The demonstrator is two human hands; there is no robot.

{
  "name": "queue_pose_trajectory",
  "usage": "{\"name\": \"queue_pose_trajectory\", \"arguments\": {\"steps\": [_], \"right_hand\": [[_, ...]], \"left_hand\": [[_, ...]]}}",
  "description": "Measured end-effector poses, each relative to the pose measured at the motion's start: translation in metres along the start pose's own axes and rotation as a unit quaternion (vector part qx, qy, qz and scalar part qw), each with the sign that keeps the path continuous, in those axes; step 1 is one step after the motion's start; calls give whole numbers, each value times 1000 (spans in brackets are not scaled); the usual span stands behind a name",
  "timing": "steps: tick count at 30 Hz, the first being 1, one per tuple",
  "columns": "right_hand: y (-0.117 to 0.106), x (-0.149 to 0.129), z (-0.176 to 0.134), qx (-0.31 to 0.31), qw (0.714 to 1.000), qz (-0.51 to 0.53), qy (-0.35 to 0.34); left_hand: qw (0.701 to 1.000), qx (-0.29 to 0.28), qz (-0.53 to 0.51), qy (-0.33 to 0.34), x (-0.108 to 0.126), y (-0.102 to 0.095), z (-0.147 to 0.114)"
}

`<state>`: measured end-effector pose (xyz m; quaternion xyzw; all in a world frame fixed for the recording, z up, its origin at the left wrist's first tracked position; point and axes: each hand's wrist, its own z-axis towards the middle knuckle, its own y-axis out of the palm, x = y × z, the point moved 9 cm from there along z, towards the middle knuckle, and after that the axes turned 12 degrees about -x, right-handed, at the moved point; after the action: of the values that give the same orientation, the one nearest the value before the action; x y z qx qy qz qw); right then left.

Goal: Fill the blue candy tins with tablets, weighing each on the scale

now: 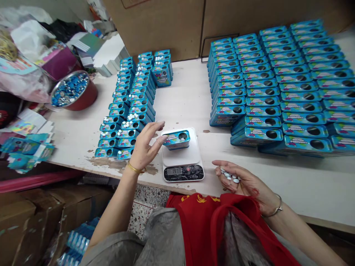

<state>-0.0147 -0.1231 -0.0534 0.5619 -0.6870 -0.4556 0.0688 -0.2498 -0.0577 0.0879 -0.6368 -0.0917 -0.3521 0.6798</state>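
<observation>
A blue candy tin [175,139] lies on a white digital kitchen scale [181,158], its round top hole facing up with white candies partly visible inside. My left hand [146,146] is at the tin's left end, fingers apart, the thumb close to its edge; whether it touches cannot be told. The scale's display is lit, its digits hard to read. To the right of the scale, my right hand [241,181] is palm up, cupped around several small white candies [230,176].
Rows of blue tins with white candies on top [134,99] stand left of the scale. More tins [271,92] with dark holes fill the right side. A red bowl of blue caps [83,98] sits far left, near flattened blue cartons [27,149]. Cardboard [161,26] backs the table.
</observation>
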Motion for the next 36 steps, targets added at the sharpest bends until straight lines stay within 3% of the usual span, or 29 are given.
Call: {"name": "queue_pose_trajectory", "arguments": {"steps": [15, 21, 26, 30, 33, 36], "right_hand": [[-1, -1, -1, 7, 1000, -9, -6], [0, 2, 6, -12, 999, 28, -21], [12, -8, 18, -55, 996, 24, -62], [17, -15, 18, -62, 994, 25, -87], [13, -12, 16, -54, 994, 35, -84], [-2, -5, 18, -24, 996, 53, -62]], "left_hand": [[999, -34, 25, 18, 5, 10, 7], [985, -137, 102, 17, 17, 28, 15], [979, -130, 148, 58, 51, 44, 58], [965, -154, 190, 90, 78, 80, 103], [956, -159, 227, 100, 81, 106, 126], [952, -152, 233, 127, 73, 117, 139]]}}
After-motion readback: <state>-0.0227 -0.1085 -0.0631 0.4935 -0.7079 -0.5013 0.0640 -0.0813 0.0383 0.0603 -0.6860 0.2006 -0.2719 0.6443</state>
